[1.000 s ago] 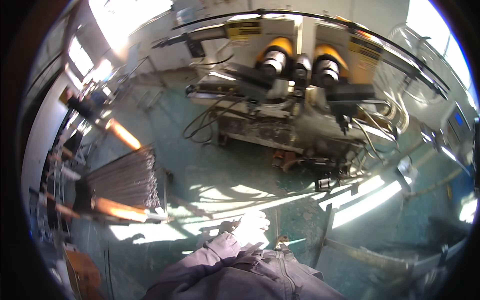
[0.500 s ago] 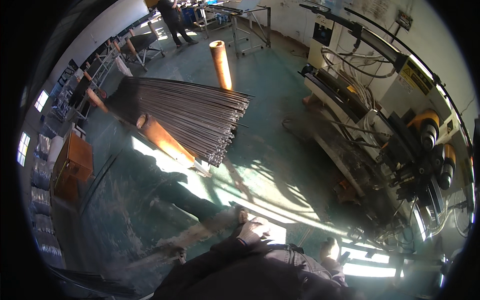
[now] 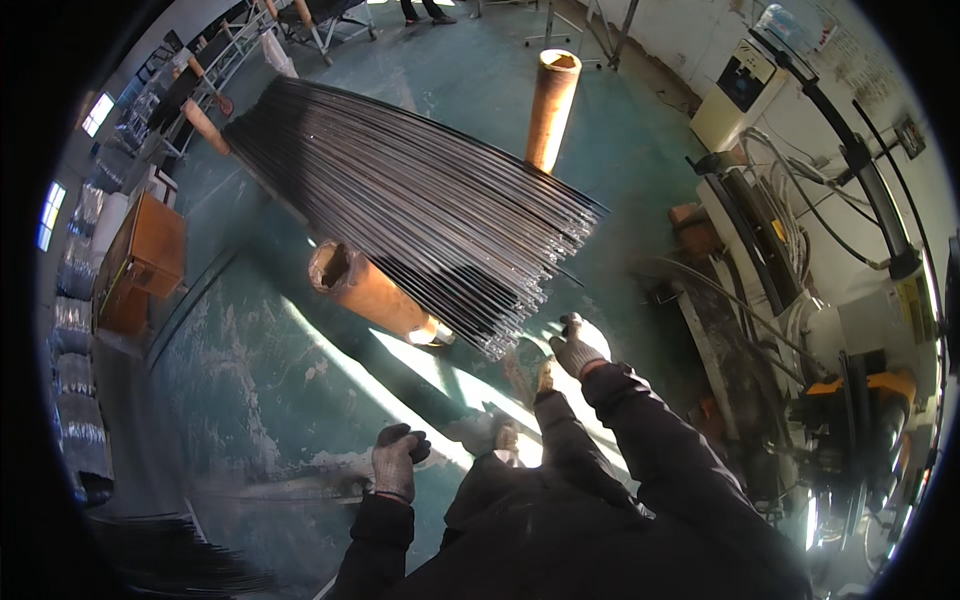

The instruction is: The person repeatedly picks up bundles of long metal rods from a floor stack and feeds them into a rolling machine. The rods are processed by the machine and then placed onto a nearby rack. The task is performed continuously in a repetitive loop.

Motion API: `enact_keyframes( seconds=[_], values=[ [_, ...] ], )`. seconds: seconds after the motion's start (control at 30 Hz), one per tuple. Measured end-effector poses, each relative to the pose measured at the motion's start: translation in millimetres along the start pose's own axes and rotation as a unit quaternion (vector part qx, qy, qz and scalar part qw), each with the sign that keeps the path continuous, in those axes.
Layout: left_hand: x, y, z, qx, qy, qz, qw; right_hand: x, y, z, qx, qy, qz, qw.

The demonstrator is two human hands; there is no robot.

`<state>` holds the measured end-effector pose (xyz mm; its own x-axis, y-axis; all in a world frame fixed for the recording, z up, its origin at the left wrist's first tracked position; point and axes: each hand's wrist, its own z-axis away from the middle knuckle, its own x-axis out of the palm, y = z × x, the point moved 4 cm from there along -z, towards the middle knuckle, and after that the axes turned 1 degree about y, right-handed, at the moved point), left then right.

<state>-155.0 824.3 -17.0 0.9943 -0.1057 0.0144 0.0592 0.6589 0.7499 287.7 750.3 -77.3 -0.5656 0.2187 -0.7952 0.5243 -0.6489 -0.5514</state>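
Observation:
A large bundle of long, thin dark rods fans out across the middle, its pale, glinting ends pointing right and toward me. My right hand, in a pale glove with dark fingertips, reaches just short of the nearest rod ends. Its fingers are curled and I see nothing in them. Lower and further left, my left hand wears a similar glove. It is closed in a loose fist above the floor, with no object visible in it. Neither hand touches the rods.
Brown tubes flank the rods: one leaning tube on the near side, one upright tube beyond. Machinery with cables lines the right. A wooden cabinet stands left. More dark rods lie lower left. Another person's legs show at the top.
The rods now appear larger and closer. My hands, earlier low by my body, have come forward and apart, the right one toward the rod ends.

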Motion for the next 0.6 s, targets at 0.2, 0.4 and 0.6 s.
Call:
enact_keyframes(
  seconds=[0.2,0.4,0.6],
  values=[
    [16,-44,27,-0.08,0.061,0.024,0.995,62,-62,-155,-0.099,-0.034,0.125,0.987],
    [70,-24,36,-0.145,0.117,0.026,0.982,103,-96,-223,-0.092,-0.13,0.173,0.972],
    [144,57,-28,-0.094,0.117,0.05,0.987,98,-90,-233,-0.133,-0.167,0.157,0.964]
  ],
)
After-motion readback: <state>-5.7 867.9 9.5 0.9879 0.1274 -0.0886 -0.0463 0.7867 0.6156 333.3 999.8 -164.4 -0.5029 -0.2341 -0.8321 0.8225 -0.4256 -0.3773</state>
